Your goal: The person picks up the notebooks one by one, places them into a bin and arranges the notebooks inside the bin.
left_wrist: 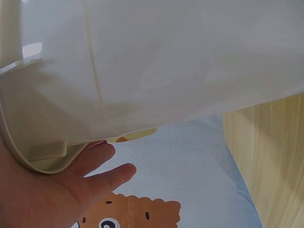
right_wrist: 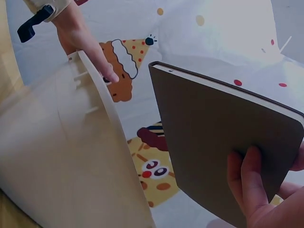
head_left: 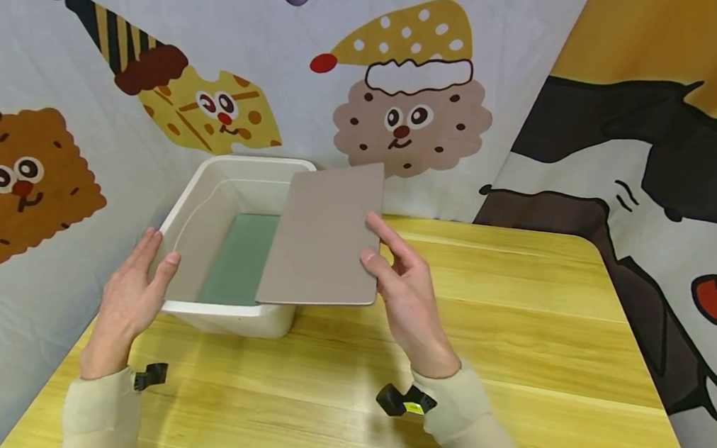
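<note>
A white plastic bin (head_left: 228, 318) stands at the left of the table, with a green flat item (head_left: 240, 260) lying on its floor. My left hand (head_left: 135, 290) rests on the bin's near left rim, thumb over the edge. Its fingers (left_wrist: 111, 180) stretch out fairly straight along the outside, as the left wrist view shows. My right hand (head_left: 412, 296) holds a taupe hardcover notebook (head_left: 328, 239) by its right edge, tilted above the bin's right side. Seen from the right wrist, fingers lie against the cover and pale page edges show along one side.
The bin and hands are over a light wooden table (head_left: 516, 323), which extends to the right. Behind it hangs a cloth backdrop (head_left: 510, 24) printed with cartoon biscuits and cheese. Black camera mounts (head_left: 407, 401) are strapped at both wrists.
</note>
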Demonstrator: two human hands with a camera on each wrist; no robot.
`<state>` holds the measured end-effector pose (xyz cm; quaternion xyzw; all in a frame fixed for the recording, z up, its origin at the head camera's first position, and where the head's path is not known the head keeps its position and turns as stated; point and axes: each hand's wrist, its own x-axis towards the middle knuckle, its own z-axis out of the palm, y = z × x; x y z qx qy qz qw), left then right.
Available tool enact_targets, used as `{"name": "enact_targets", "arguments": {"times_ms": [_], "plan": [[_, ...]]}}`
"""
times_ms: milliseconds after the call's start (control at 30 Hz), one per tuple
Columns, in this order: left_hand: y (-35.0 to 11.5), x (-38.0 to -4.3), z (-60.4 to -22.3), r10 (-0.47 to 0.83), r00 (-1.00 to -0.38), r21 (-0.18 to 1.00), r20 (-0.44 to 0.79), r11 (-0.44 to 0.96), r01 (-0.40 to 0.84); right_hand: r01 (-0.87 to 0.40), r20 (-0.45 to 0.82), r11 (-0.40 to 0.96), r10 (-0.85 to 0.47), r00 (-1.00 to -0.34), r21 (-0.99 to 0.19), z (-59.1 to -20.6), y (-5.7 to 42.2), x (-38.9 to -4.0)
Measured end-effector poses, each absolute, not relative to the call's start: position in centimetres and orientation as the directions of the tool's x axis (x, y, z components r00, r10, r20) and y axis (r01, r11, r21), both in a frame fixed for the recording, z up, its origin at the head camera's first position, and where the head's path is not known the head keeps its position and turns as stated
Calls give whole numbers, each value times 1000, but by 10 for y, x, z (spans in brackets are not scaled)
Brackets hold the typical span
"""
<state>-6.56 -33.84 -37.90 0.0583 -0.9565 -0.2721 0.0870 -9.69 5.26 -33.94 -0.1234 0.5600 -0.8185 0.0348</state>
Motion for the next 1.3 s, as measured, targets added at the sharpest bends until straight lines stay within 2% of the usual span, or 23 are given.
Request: {"name": "enact_targets", "arguments": {"times_ms": [300, 767, 1033, 1300], "plan": [[-337, -66, -379, -151, -978, 529, 147, 847, -51, -77, 178, -396, -225, -958, -915, -337, 33, -100], [-337, -65, -379, -150, -976, 537, 160, 842, -41, -3, 147, -428, -304, -941, -904, -334, -6, -110], [-337, -65, -380, -154, -973, 535, 170, 844, -40, 3, 99, -317, -306, -947, -948, -340, -37, -122], [-338, -64, -380, -155, -975, 539, 159, 841, -46, -76, 89, -53, -337, -937, -996, -343, -64, -131]]}}
